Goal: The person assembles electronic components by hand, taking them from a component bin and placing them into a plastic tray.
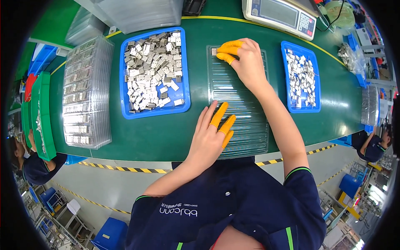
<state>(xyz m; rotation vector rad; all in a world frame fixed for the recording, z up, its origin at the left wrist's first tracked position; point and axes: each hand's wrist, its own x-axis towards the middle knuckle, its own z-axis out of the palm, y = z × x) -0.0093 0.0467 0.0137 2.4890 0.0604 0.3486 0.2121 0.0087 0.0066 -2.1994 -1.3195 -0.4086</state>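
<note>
A clear plastic tray [246, 125] with many narrow crosswise slots lies on the table in front of me. At its far left corner my right hand [248, 58], in yellow finger cots, pinches at a small whitish metal connector [214, 51]. The fingertips partly cover this piece. My left hand [210, 134] rests on the tray's left edge lower down, its fingers stretched out and holding nothing. Yellow cots cover several of its fingers too. Left of the tray, a blue bin [186, 100] holds a heap of small silver and white connectors [154, 66].
A smaller blue bin [318, 79] of similar parts stands on the right. Stacked clear trays [87, 96] with parts rise at the left, beside a green bin [48, 121]. A weighing scale [279, 16] and clear containers [139, 14] stand at the back. Other people sit at both sides.
</note>
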